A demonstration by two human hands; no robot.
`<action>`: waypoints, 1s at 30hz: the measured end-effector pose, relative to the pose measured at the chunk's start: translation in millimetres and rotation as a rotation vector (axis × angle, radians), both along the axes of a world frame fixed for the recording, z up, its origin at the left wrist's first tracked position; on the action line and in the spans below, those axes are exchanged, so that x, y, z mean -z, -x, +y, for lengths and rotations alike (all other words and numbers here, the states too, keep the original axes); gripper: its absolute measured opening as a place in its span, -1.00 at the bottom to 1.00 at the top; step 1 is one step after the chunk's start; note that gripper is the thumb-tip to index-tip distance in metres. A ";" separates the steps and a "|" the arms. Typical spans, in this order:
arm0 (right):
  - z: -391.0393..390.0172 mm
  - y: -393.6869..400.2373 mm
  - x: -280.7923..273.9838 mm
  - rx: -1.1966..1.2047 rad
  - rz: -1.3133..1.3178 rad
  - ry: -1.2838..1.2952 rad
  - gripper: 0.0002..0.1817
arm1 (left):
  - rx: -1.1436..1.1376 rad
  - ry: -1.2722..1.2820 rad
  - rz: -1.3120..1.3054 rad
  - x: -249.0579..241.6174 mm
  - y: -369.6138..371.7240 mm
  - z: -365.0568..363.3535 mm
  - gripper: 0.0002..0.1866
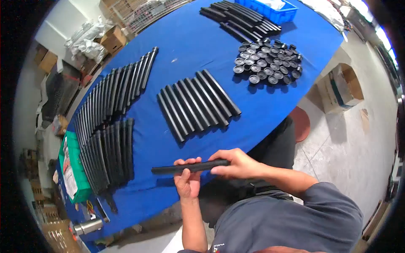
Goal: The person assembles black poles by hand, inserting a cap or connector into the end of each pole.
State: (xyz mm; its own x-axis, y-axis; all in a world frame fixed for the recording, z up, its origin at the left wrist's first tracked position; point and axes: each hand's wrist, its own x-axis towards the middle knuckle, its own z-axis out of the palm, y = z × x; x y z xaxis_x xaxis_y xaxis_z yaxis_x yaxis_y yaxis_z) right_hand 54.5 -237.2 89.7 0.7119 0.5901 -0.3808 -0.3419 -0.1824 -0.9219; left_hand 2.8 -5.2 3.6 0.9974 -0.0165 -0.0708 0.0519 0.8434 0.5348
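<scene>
Both hands hold one black tube (168,169) level over the near edge of the blue table (190,46). My left hand (188,179) grips it from below near its middle. My right hand (234,164) pinches its right end from above. Just beyond the hands lies a row of several black tubes (198,103) side by side. A heap of black round caps (268,61) sits farther back on the right.
A long fanned row of black tubes (109,122) covers the table's left side. More tubes (240,19) and a blue bin (272,9) lie at the far end. A green box (74,168) and a metal cylinder (87,227) are at the left. Cardboard boxes (339,86) stand on the floor.
</scene>
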 end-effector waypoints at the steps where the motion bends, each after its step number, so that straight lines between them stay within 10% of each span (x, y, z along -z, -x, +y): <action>1: 1.0 -2.0 -0.6 0.028 0.031 -0.008 -0.61 | -0.008 -0.005 -0.009 -2.2 0.5 -0.6 -0.58; 2: 0.5 -1.2 2.5 0.050 0.065 -0.022 -0.62 | -0.008 -0.039 0.013 -4.9 -1.9 -2.9 -0.58; 3: 4.4 -3.2 22.2 0.089 -0.796 -0.001 -0.60 | 0.009 0.000 0.039 -9.8 -5.0 -4.9 -0.58; 6: 6.4 7.1 38.3 0.045 -1.154 0.075 -0.53 | 0.011 0.026 0.056 -3.5 -4.1 -2.5 -0.62; 9: 2.8 6.2 26.7 0.065 -0.736 0.083 -0.60 | 0.005 0.036 0.049 -4.4 -1.9 -4.4 -0.65; 10: 4.0 4.8 1.0 0.088 -0.123 0.063 -0.63 | 0.002 0.027 0.043 -8.1 -2.4 -5.8 -0.65; 12: 7.5 3.0 25.3 0.120 -0.702 0.046 -0.61 | 0.001 0.025 0.039 -7.6 -5.5 -5.2 -0.66; 18: 5.0 2.1 34.3 0.076 -0.705 0.070 -0.63 | -0.013 0.036 0.051 -6.7 -2.2 -6.6 -0.67; 23: 13.0 4.8 43.8 0.095 -1.202 0.174 -0.63 | 0.001 0.050 0.062 -6.2 -6.5 -6.6 -0.67; 26: 4.1 4.9 22.3 0.024 -0.726 0.104 -0.61 | 0.036 0.046 -0.002 -1.5 -5.6 -2.7 -0.67; 27: 4.0 1.5 -4.8 0.021 0.066 0.064 -0.58 | 0.039 0.044 -0.001 -2.4 -4.1 -3.7 -0.67; 30: 5.8 1.4 28.7 0.087 -0.763 0.082 -0.58 | 0.037 0.054 0.045 -8.4 -10.0 -7.3 -0.68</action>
